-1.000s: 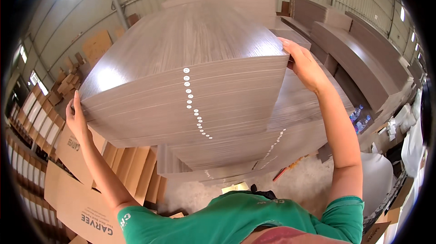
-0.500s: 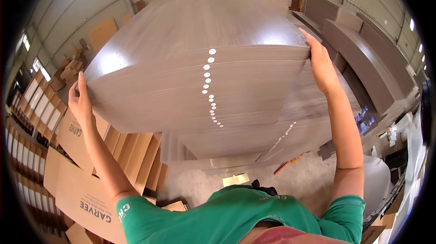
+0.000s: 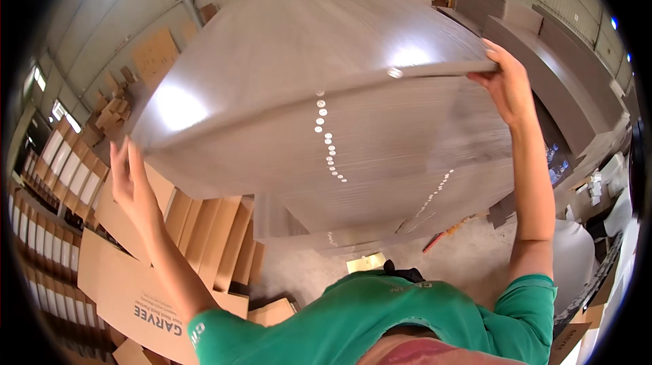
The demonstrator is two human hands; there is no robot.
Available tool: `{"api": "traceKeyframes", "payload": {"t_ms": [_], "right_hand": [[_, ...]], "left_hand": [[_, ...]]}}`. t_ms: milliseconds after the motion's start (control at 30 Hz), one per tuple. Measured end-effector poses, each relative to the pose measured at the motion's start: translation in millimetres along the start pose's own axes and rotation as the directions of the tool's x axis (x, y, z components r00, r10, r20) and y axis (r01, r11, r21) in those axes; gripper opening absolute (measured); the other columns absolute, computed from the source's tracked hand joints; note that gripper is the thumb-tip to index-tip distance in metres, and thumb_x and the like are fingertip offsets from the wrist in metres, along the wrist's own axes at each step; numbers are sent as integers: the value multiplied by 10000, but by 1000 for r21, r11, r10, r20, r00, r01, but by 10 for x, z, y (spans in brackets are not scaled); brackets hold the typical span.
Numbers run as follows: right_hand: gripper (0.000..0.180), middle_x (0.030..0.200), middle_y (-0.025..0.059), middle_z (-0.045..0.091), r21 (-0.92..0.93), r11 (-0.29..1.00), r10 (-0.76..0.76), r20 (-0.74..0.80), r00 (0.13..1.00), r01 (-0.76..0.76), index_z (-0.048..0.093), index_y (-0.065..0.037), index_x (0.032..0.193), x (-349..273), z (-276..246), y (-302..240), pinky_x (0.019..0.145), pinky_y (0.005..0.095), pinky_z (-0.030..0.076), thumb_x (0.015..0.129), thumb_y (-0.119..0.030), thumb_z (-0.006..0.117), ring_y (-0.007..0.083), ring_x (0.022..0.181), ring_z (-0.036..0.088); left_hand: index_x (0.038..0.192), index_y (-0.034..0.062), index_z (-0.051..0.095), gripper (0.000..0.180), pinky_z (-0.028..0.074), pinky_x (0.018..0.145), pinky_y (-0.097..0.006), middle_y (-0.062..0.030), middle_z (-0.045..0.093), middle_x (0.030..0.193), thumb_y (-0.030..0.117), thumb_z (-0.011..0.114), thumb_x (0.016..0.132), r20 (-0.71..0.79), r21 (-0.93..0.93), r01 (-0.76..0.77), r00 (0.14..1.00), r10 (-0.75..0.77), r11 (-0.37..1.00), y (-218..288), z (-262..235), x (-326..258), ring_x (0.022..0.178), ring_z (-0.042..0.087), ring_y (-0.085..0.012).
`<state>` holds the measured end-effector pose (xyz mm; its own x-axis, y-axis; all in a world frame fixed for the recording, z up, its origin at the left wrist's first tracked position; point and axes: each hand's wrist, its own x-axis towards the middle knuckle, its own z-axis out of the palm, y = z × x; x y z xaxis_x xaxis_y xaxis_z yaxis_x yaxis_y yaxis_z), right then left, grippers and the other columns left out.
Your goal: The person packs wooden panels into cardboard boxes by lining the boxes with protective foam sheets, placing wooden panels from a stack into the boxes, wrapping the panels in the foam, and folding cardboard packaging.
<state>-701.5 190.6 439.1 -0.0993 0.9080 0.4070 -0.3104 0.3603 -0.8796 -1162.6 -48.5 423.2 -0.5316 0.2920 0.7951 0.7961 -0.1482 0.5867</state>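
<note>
A tall stack of grey-brown wood-look boards (image 3: 292, 154) stands before me, white round stickers running down its front edges. The top board (image 3: 299, 46) is shifted right of those below, and a dark gap shows under its right front edge. My right hand (image 3: 509, 90) is closed on that board's right front corner, fingertips over the top and thumb underneath. At the stack's left front corner, my left hand (image 3: 136, 185) is raised with fingers stretched and apart. Its fingertips are beside the board's edge; I cannot tell whether they touch.
Brown cardboard cartons (image 3: 136, 290) stand at the lower left, near racks with white-edged pieces (image 3: 58, 249). More grey-brown boards (image 3: 543, 66) are stacked at the right. Plastic bottles (image 3: 557, 171) stand beside them. A red-handled tool (image 3: 432, 242) lies on the concrete floor (image 3: 305, 263).
The top board has slid right and its right front edge has lifted off the stack. My right hand moved right with it, now gripping its corner. My left hand's fingers have spread.
</note>
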Motion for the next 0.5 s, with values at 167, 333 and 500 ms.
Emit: {"api": "traceKeyframes", "payload": {"t_ms": [167, 333, 500], "right_hand": [[357, 984, 115, 576, 75, 997, -23, -155, 988, 35, 540, 47, 1092, -322, -546, -255, 752, 353, 447, 810, -167, 492, 209, 852, 548], [328, 959, 98, 582, 239, 944, -124, -386, 914, 229, 568, 47, 1046, -668, -791, -395, 821, 291, 411, 794, -156, 514, 189, 906, 535], [287, 946, 75, 583, 126, 959, -162, -492, 856, 254, 584, 6, 992, -1012, -898, -551, 766, 356, 435, 823, -220, 532, 203, 873, 554]], "left_hand": [[1010, -32, 598, 471, 367, 928, -370, -189, 544, 1129, 374, 374, 925, 126, -426, -20, 989, 81, 904, 124, -258, -396, 1093, 489, -258], [979, -14, 576, 446, 454, 795, -308, -128, 608, 977, 385, 387, 918, 666, -746, 666, 746, 6, 10, -14, -100, -342, 925, 575, -190], [1119, -11, 506, 410, 445, 830, -323, -126, 577, 1072, 306, 445, 865, 667, -742, 664, 745, -8, -92, 691, 112, -533, 954, 564, -220]]}}
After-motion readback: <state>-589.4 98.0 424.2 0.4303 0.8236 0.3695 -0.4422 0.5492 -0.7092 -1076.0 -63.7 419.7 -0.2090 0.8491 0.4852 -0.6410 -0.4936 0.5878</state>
